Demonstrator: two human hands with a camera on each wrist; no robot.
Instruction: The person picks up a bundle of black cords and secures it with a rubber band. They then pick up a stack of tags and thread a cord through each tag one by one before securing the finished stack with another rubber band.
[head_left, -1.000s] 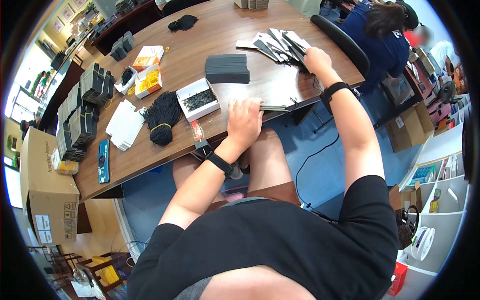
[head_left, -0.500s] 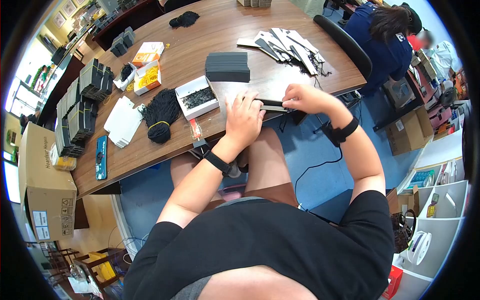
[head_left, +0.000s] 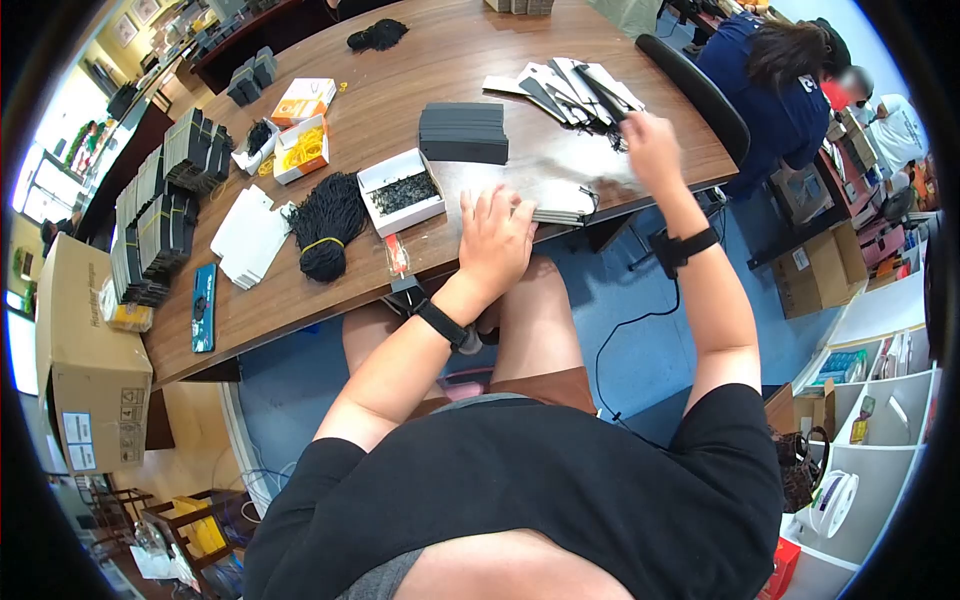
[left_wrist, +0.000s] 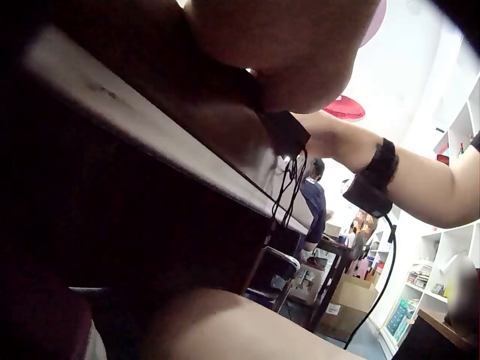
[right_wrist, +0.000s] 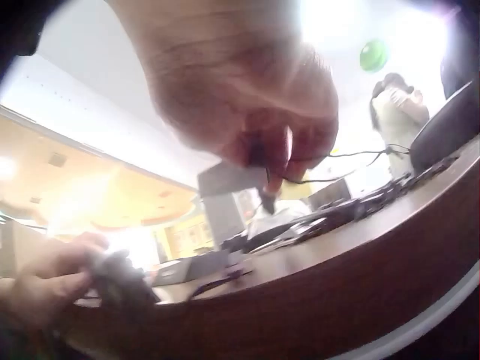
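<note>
At the table's front edge, the left hand (head_left: 497,238) grips one end of a small stack of thin strips (head_left: 562,207). Black cord loops (left_wrist: 289,184) hang from the stack in the left wrist view. Beside the fanned pile of white and dark strips (head_left: 566,92), the right hand (head_left: 655,155) pinches a dark strip by its corded end; its fingers are blurred. The right wrist view shows the right hand (right_wrist: 247,97) with a black cord loop (right_wrist: 352,155) trailing from its fingers, and the left hand (right_wrist: 52,281) around the stack.
A neat dark stack (head_left: 463,132), a white box of small black pieces (head_left: 402,193), a black cord bundle (head_left: 328,225), white cards (head_left: 247,238) and a box of yellow bands (head_left: 302,150) lie on the table (head_left: 370,110). A black chair (head_left: 695,88) stands at right.
The right hand has moved from the small stack out to the fanned pile, where it pinches a strip. The left hand remains at the stack's end.
</note>
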